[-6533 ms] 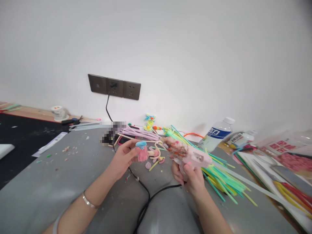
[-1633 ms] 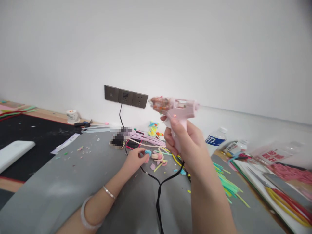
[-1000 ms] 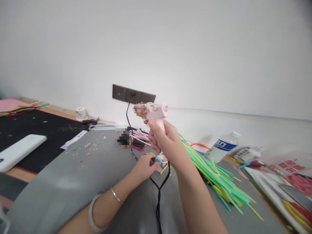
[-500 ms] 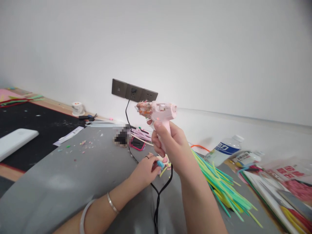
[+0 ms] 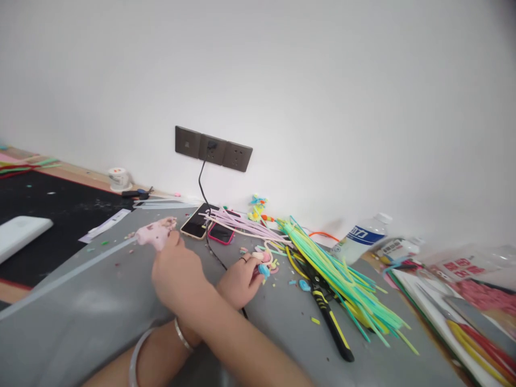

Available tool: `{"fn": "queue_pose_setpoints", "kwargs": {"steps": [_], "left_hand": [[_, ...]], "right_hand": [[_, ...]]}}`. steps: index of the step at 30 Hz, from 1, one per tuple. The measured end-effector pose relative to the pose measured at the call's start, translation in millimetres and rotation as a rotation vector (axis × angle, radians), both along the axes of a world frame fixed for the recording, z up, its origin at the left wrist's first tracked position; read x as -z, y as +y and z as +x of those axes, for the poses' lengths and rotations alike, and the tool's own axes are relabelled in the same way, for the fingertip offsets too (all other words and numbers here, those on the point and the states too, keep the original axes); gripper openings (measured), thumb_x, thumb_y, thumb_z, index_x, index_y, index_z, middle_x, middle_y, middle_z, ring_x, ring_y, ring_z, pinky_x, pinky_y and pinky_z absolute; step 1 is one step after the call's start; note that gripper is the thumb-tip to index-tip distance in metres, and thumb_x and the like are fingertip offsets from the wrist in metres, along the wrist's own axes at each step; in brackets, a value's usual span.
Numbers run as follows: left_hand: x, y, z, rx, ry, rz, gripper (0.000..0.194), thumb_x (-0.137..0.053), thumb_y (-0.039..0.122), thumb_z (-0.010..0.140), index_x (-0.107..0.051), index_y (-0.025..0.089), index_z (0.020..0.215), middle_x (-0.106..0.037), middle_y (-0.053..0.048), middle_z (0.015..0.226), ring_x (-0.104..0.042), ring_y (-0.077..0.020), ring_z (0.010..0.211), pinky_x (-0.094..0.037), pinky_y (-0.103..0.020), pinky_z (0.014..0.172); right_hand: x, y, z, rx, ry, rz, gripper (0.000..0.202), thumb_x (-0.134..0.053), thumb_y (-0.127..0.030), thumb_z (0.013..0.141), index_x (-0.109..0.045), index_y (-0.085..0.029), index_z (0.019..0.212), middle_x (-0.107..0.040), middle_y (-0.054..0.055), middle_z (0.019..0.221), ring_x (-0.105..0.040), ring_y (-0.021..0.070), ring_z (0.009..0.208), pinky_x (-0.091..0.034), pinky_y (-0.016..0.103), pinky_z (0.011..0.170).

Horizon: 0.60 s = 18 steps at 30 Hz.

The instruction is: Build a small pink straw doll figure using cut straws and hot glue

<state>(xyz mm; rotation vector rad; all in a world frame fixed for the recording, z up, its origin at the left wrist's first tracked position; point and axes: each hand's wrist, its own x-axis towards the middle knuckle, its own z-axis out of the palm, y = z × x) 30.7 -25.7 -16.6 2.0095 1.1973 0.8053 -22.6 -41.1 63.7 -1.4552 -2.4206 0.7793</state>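
Head | right hand (image 5: 177, 266), crossed over left forearm, curled against pink glue gun (image 5: 155, 233) at left, perhaps for clearance from pieces | left hand (image 5: 238, 283) pinching blue piece (image 5: 264, 270), right of phones (image 5: 198, 221), likely to steady it

Pliers (image 5: 331, 324): matt black-and-yellow grips. Bottle (image 5: 360, 236): clear, smooth plastic. 2 phones (image 5: 194, 224): glossy dark screens. Glue gun (image 5: 155, 235): apparently plastic, rough-crusted nozzle.

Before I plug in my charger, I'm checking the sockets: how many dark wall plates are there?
3, in a row: left plate, middle plate holding a plug, right plate. None looks hidden.
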Motion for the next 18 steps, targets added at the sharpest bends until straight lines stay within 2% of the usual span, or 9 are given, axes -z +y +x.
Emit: {"fn": "queue_pose_setpoints", "kwargs": {"steps": [2, 4, 6, 8, 11, 14, 16, 18], "left_hand": [[-2.8, -2, -2, 0.009, -0.031, 0.024, 0.031, -0.053, 0.015, 0.087, -0.060, 0.017, 0.117, -0.065, -0.013, 0.117, -0.063, -0.0263, 0.108, -0.047, -0.036, 0.095], [-3.6, -3, -4, 0.006, -0.052, 0.036, 0.032, -0.054, 0.014, 0.088, -0.059, 0.018, 0.119, -0.066, -0.012, 0.114, -0.063, -0.0256, 0.108, -0.047, -0.035, 0.096], [-3.4, -2, -4, 0.002, -0.052, 0.040, 0.033, -0.053, 0.014, 0.088, -0.059, 0.018, 0.120, -0.066, -0.011, 0.112, -0.063, -0.0253, 0.106, -0.047, -0.035, 0.095], [-3.0, -1, -4, 0.001, -0.046, 0.048, 0.033, -0.052, 0.014, 0.088, -0.059, 0.019, 0.120, -0.065, -0.012, 0.111, -0.063, -0.0254, 0.105, -0.047, -0.036, 0.094], [-2.7, -1, -4, 0.005, -0.045, 0.058, 0.033, -0.052, 0.014, 0.088, -0.059, 0.019, 0.120, -0.065, -0.011, 0.108, -0.064, -0.0243, 0.101, -0.048, -0.035, 0.093], [-2.2, -1, -4, 0.002, -0.043, 0.062, 0.031, -0.051, 0.014, 0.088, -0.060, 0.020, 0.118, -0.066, -0.009, 0.104, -0.064, -0.0228, 0.094, -0.049, -0.034, 0.089], [-1.2, 0, -3, 0.005, -0.042, 0.067, 0.028, -0.052, 0.015, 0.087, -0.062, 0.020, 0.113, -0.066, -0.008, 0.101, -0.064, -0.0224, 0.091, -0.049, -0.034, 0.088], [0.3, 1, -2, -0.033, -0.066, 0.071, 0.024, -0.055, 0.017, 0.084, -0.064, 0.022, 0.106, -0.067, -0.007, 0.098, -0.064, -0.0232, 0.090, -0.049, -0.033, 0.087]], "right_hand": [[16.6, -2, -17, 0.077, -0.097, -0.021, 0.054, -0.048, -0.010, 0.088, -0.036, 0.001, 0.140, -0.061, 0.030, 0.118, -0.069, 0.0327, 0.103, -0.058, 0.043, 0.077], [33.7, 0, -27, 0.115, -0.114, 0.020, 0.055, -0.043, -0.007, 0.090, -0.034, 0.003, 0.143, -0.060, 0.031, 0.118, -0.068, 0.0325, 0.104, -0.059, 0.043, 0.077], [46.8, 2, -29, 0.131, -0.124, 0.029, 0.055, -0.039, -0.007, 0.092, -0.031, 0.004, 0.145, -0.061, 0.032, 0.116, -0.069, 0.0321, 0.102, -0.059, 0.043, 0.076], [53.0, 2, -27, 0.127, -0.139, 0.018, 0.055, -0.039, -0.007, 0.093, -0.032, 0.004, 0.146, -0.062, 0.032, 0.116, -0.068, 0.0322, 0.103, -0.059, 0.043, 0.076], [48.7, -3, -20, 0.096, -0.151, 0.035, 0.054, -0.042, -0.007, 0.092, -0.036, 0.003, 0.144, -0.061, 0.031, 0.118, -0.067, 0.0313, 0.104, -0.059, 0.042, 0.077], [32.8, -18, -6, 0.058, -0.138, 0.096, 0.045, -0.046, -0.007, 0.090, -0.049, -0.001, 0.134, -0.063, 0.027, 0.117, -0.066, 0.0309, 0.103, -0.058, 0.042, 0.078], [18.8, -30, 12, 0.012, -0.116, 0.143, 0.034, -0.051, -0.011, 0.088, -0.060, -0.007, 0.121, -0.065, 0.023, 0.113, -0.064, 0.0326, 0.103, -0.056, 0.044, 0.081], [4.7, -36, 40, -0.042, -0.020, 0.233, 0.024, -0.058, -0.021, 0.087, -0.066, -0.018, 0.110, -0.066, 0.018, 0.114, -0.062, 0.0337, 0.104, -0.054, 0.046, 0.082]]}}
